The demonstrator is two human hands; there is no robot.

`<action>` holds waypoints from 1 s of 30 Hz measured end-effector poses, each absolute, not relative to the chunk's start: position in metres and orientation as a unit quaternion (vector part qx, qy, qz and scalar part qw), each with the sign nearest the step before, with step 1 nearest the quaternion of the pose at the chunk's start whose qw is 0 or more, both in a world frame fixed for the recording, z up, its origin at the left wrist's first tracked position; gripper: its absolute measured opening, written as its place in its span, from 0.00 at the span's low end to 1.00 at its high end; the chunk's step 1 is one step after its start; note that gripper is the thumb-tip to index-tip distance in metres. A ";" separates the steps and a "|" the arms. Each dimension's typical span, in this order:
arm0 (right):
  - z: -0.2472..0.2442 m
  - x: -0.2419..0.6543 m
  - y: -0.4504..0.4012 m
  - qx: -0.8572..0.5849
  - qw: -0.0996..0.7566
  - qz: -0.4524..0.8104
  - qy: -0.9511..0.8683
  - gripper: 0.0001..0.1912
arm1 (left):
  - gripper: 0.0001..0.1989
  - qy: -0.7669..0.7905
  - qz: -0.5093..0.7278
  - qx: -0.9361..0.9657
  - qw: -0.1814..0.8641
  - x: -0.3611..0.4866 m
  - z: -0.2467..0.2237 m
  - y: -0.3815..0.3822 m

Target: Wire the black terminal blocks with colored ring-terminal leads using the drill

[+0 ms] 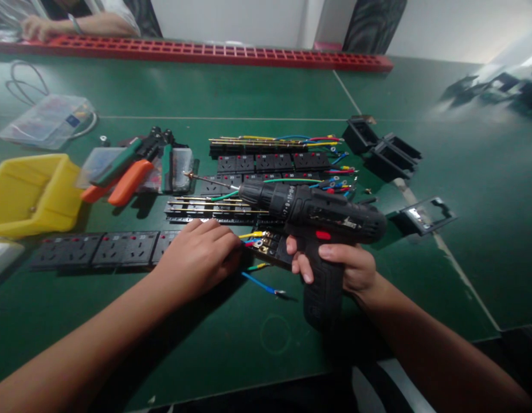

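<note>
My right hand (356, 267) is wrapped around the handle of a black cordless drill (330, 215). Its long bit points left, with a small brass-coloured screw (188, 174) at the tip. Curled over a long black socket strip (126, 249) is my left hand (206, 249), its fingertips hidden underneath. Just right of those fingers, yellow, blue and red wires with ring terminals (259, 242) lie at the strip's terminal end (272, 246). A loose blue wire (259, 282) rests on the table in front.
Behind lie more socket strips (272, 162) and strips with brass bars (214, 207). Wire strippers (128, 166) rest on a clear parts box (182, 163), near a yellow bin (34, 192). Black frames (392, 155) sit at right. Beyond a red rail (197, 53) is another person's hand (40, 27).
</note>
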State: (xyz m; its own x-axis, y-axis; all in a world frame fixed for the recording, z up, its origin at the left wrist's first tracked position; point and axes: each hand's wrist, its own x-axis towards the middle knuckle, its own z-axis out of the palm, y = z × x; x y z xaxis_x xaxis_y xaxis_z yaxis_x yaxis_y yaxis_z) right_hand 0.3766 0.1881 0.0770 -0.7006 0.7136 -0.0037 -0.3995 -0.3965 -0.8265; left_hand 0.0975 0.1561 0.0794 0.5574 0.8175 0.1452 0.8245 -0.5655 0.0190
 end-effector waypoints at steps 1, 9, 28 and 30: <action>0.077 0.377 0.188 -0.182 0.343 0.815 -0.430 0.15 | 0.07 -0.467 -0.075 -0.881 0.023 0.097 0.079 0.156; 0.076 0.377 0.189 -0.173 0.345 0.814 -0.435 0.15 | 0.08 -0.464 -0.112 -0.878 -0.026 0.094 0.079 0.154; 0.078 0.375 0.187 -0.192 0.339 0.814 -0.432 0.15 | 0.10 -0.508 -0.077 -0.858 -0.021 0.101 0.080 0.155; 0.079 0.375 0.187 -0.193 0.340 0.813 -0.432 0.15 | 0.09 -0.503 -0.074 -0.861 -0.018 0.101 0.080 0.155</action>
